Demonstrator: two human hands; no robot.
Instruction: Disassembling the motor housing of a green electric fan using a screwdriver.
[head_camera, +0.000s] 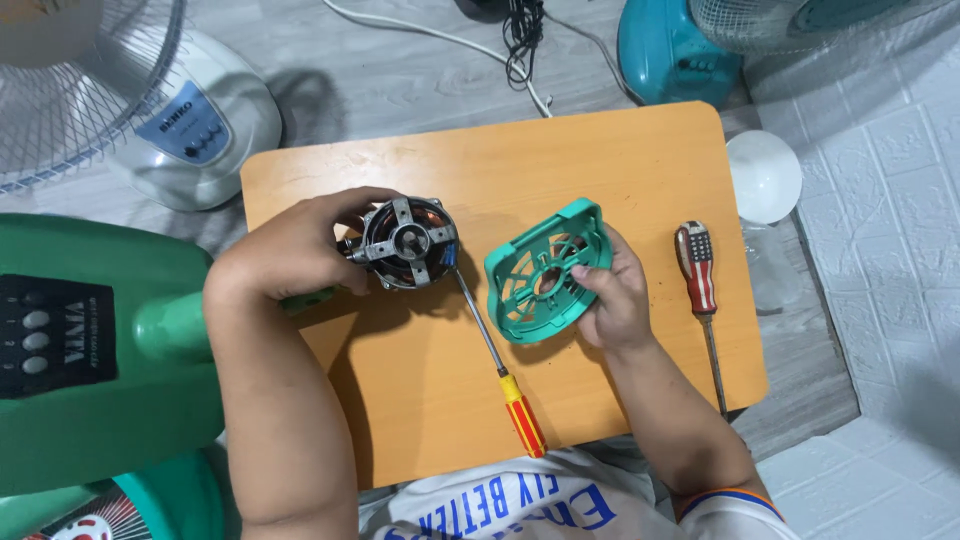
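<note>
My left hand (300, 245) grips a round metal fan motor (405, 243) with copper windings, held over the orange table (560, 160). My right hand (612, 295) holds a green plastic motor cover (535, 270) with openwork ribs, tilted up just right of the motor. A long screwdriver with a red and yellow handle (500, 375) lies on the table, its shaft running up under the motor. A second screwdriver with a striped red handle (698, 268) lies to the right of my right hand.
A green fan body (90, 360) stands at the left, a white fan base (205, 120) at the upper left, a teal fan base (675, 50) at the top. A white bowl-shaped part (763, 175) sits off the table's right edge. Cables (520, 45) lie on the floor.
</note>
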